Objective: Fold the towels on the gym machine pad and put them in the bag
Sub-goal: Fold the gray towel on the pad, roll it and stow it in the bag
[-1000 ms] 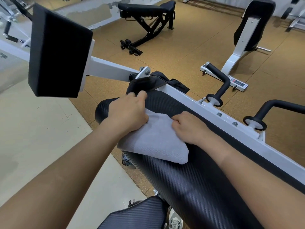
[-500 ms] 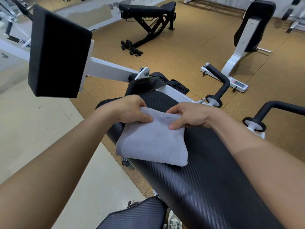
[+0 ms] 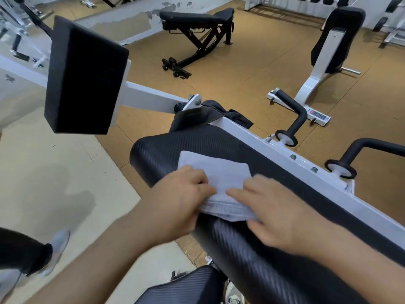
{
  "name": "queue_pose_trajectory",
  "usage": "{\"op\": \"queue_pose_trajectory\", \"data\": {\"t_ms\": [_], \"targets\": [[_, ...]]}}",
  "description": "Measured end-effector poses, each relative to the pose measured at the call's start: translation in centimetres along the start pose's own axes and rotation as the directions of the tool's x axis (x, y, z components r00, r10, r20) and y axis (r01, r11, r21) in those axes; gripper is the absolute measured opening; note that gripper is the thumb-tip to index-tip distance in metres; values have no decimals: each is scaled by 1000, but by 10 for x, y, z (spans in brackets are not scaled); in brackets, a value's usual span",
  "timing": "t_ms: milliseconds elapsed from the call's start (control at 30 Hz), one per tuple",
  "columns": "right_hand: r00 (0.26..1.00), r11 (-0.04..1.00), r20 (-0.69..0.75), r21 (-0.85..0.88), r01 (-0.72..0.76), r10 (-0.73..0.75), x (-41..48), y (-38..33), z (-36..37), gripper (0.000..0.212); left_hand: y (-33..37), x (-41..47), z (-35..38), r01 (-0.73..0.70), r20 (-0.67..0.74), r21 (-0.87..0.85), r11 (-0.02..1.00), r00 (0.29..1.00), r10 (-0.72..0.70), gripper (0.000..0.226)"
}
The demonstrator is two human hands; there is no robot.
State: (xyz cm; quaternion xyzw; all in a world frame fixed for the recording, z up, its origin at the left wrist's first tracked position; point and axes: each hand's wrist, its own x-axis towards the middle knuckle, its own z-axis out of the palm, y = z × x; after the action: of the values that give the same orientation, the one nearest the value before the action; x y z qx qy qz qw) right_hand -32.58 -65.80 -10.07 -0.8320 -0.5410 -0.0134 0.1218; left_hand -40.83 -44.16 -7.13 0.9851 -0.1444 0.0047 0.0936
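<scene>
A white towel (image 3: 215, 174) lies folded on the long black pad (image 3: 252, 262) of a gym machine. It sits near the far end of the pad, and both hands are on its near edge.

The left hand (image 3: 182, 200) has bent fingers. It grips the near left corner of the towel, and the edge goes in under the palm. The right hand (image 3: 278, 211) lies flat, with its fingers stretched out. It presses down on the near right part of the towel, and one finger points toward the left hand. The folded layers show as lines along the near edge, between the two hands. The picture is a bit blurry here.

A black bag (image 3: 210, 113) made of cloth sits just past the far end of the pad, under the white arm of the machine. A white bar (image 3: 274, 150) runs along the right side of the pad. A big black square pad (image 3: 85, 75) sticks out on the left. A black bench (image 3: 197, 20) stands far off on the brown floor (image 3: 241, 84). A grey shoe (image 3: 58, 244) is low on the left.
</scene>
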Motion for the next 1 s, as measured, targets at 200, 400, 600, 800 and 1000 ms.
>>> {"op": "queue_pose_trajectory", "data": {"t_ms": [200, 400, 600, 800, 1000], "targets": [[996, 980, 5, 179, -85, 86, -12, -9, 5, 43, -1, -16, 8, 15, -79, -105, 994, 997, -24, 42], [989, 876, 80, 461, -144, 120, -12, -5, -4, 26, -13, -17, 2, 164, -91, -412, 896, 971, -219, 22], [934, 624, 138, 710, -326, 331, 9, 19, -5, 15, -11, 8, 0, 330, -127, -494, 804, 888, -442, 18], [791, 380, 157, 811, -445, 591, 30, 35, 18, 18, -10, 37, 7, 483, -206, -472, 737, 753, -625, 41], [829, 745, -80, 494, -449, 554, 44, 25, 18, 13, -8, 48, 15, 459, -392, -164, 873, 782, -485, 31]]}}
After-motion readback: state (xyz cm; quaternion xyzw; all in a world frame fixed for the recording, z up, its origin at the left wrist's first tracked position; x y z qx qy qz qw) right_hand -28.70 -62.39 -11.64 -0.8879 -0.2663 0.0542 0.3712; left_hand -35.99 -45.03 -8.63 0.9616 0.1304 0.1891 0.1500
